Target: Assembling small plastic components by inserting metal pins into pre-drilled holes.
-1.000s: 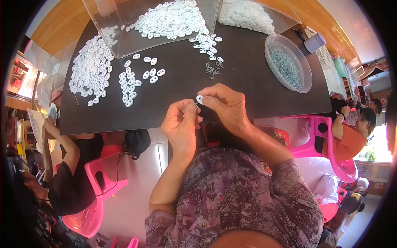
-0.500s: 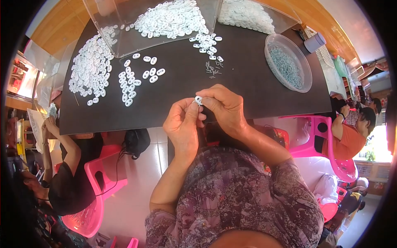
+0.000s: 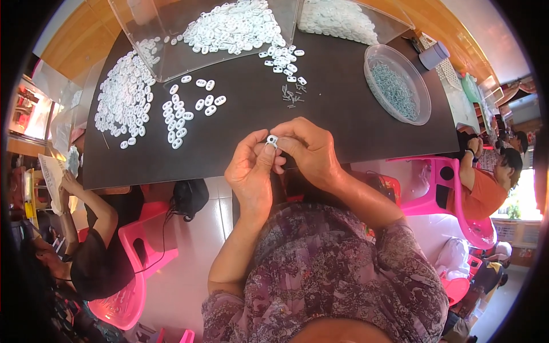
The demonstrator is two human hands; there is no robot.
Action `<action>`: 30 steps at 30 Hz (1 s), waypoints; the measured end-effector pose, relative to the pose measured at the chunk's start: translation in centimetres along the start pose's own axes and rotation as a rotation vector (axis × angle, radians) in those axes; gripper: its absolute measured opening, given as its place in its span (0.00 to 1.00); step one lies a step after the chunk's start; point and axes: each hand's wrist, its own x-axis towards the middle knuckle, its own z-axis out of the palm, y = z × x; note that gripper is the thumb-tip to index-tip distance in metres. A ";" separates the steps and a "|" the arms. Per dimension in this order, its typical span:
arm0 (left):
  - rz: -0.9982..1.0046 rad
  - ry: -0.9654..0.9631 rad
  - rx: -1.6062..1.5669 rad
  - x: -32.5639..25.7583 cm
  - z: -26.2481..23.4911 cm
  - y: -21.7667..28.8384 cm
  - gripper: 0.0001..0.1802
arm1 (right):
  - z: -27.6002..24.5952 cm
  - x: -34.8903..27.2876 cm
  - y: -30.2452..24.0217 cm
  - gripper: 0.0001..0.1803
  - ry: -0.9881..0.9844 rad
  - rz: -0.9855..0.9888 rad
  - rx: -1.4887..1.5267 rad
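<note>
Just above the table's near edge, my left hand (image 3: 251,168) and my right hand (image 3: 309,153) meet, thumbs and forefingers pinching a small white plastic piece (image 3: 272,139) with a round hole. The lower part of the piece is covered by my fingertips. Beyond my hands lie several short grey metal pins (image 3: 290,94) and a small group of white oval two-hole pieces (image 3: 284,59). To the left is a looser cluster of similar white ovals (image 3: 178,117), seemingly sorted apart from the large pile (image 3: 121,100) at the table's left side.
A clear bin (image 3: 223,70) spills white pieces at the back, beside another clear bin (image 3: 394,18). At the right stands a round clear dish (image 3: 424,106) of bluish metal pins, near a grey-purple container (image 3: 434,56). People sit on pink chairs (image 3: 128,297) at both sides.
The white piece has turned slightly between my fingertips, its round hole now facing up more plainly. My hands keep their place. The person at the left has shifted an arm and paper.
</note>
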 end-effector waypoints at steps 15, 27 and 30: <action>-0.135 0.126 -0.153 0.5 0.9 1.4 0.09 | -0.5 0.8 0.0 0.17 0.020 -0.636 -0.389; -0.038 0.070 -0.003 0.2 0.4 0.7 0.09 | -0.8 0.6 0.6 0.15 0.065 -0.672 -0.381; -0.017 0.046 0.009 0.2 0.3 0.7 0.09 | -0.8 0.1 0.4 0.15 0.066 -0.590 -0.339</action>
